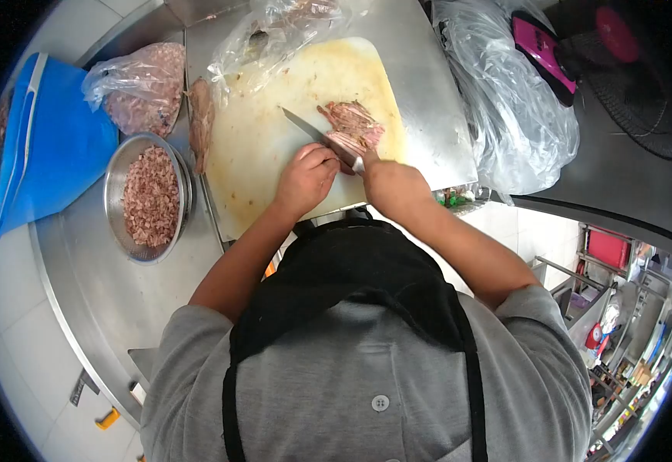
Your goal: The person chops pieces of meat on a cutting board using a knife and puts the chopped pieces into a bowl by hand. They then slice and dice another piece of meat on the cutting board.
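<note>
My right hand is closed round the handle of a kitchen knife, whose blade slants up and to the left across the cutting board. Just left of the blade, my left hand has its fingers curled, with the tips at a small piece of meat that is mostly hidden by the hands and knife. Beyond the blade lies a heap of sliced reddish meat, the nearest slices against the knife.
A metal colander of diced meat stands left, near a plastic bag of chopped meat and a blue bag. One long meat piece lies by the board's left edge. Clear plastic bags and a fan are right.
</note>
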A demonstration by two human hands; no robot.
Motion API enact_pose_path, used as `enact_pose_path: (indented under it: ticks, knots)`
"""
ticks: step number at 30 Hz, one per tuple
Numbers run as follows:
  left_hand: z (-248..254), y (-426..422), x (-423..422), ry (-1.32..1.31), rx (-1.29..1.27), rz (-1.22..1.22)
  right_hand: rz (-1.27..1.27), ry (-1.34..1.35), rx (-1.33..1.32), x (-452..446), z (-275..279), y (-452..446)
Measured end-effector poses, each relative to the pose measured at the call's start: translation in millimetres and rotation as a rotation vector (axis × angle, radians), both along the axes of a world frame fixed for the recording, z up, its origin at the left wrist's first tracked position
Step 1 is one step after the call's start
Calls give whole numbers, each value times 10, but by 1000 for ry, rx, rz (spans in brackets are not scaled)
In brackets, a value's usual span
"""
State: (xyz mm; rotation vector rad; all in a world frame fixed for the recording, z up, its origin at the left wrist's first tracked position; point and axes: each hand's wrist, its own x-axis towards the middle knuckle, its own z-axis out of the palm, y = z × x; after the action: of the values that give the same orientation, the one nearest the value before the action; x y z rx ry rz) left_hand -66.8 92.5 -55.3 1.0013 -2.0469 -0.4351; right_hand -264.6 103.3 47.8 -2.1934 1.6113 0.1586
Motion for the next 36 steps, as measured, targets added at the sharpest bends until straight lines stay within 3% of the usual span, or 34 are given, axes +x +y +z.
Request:
enact_pose_path:
  ticks: [6,8,13,17,24,32,36]
  knots:
    - [-40,2,14,-3,-48,-4,-1,80,162,-202,548,149]
    - [-38,-30,4,11,-37,0,-2,28,119,-178,241,171]
    - [23,4,6,1,-26,-3,-5,-31,75,41,76,-178]
    - [35,33,-2,-8,2,47,0,66,158,-146,604,3]
    - [-3,-4,-5,18,-20,38,-62,-22,158,1,114,-112]
    - [7,-17,44,32,19,31,6,47,230,-220,547,24]
    - [-51,-60,64,13,-11,13,-6,55,272,-174,459,18]
